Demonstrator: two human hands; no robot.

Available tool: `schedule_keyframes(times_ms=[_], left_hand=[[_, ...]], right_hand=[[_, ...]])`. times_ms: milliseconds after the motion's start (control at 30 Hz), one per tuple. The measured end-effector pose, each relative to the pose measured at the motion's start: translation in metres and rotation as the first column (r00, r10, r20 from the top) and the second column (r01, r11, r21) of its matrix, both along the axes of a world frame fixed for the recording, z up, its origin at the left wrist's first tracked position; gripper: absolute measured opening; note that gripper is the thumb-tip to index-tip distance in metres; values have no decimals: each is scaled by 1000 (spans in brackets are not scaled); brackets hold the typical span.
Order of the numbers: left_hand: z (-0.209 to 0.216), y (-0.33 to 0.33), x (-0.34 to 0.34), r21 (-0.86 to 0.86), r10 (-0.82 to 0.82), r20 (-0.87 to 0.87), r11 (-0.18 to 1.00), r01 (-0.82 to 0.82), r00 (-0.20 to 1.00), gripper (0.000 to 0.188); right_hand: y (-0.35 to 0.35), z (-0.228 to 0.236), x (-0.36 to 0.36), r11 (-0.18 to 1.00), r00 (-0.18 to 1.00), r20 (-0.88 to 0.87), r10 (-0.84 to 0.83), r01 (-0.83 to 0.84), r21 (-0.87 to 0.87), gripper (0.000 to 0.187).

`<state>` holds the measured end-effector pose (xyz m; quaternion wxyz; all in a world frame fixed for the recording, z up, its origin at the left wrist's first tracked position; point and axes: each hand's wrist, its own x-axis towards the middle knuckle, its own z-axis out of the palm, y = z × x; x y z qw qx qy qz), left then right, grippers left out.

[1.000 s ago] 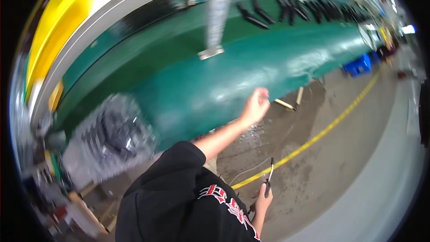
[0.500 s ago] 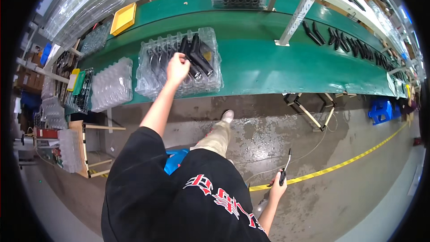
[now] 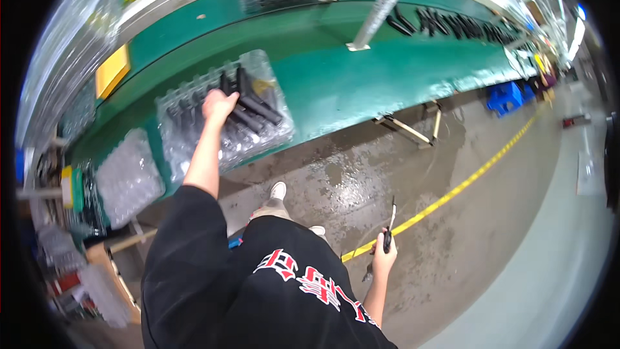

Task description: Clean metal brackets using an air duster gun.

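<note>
My left hand (image 3: 219,105) reaches over a clear plastic tray (image 3: 274,81) on the green bench. Its fingers close on a black angled part (image 3: 227,84), one of several dark parts in the tray. Just right of it lies another black angled part (image 3: 258,103), bent like an elbow. Low and to the right, away from the bench, my right hand (image 3: 385,258) is closed round the black handle of a tool with a thin metal stem (image 3: 392,214). The stem points upward, and the tool's exact kind is unclear.
More clear trays (image 3: 129,178) sit to the left, near a yellow bin (image 3: 113,71). A white post (image 3: 381,10) rises from the bench, with rows of black parts (image 3: 452,24) beyond. Blue stools (image 3: 507,98) and yellow floor tape (image 3: 452,194) are at the right.
The view has turned, so the bench now lies tilted and further left. My left hand stays at the black parts in the tray; my right hand still holds the tool.
</note>
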<state>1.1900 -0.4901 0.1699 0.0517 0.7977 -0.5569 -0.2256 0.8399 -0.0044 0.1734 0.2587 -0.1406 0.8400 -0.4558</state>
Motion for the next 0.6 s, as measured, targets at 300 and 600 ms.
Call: schedule_keyframes(times_ms=[300, 600], left_hand=[[6, 5, 17, -287, -71, -258, 958, -6, 964, 44], [146, 114, -155, -602, -710, -482, 694, 394, 514, 17]], right_hand=[[-15, 24, 44, 996, 996, -71, 49, -42, 84, 26], [-33, 83, 19, 956, 999, -37, -16, 4, -293, 30]])
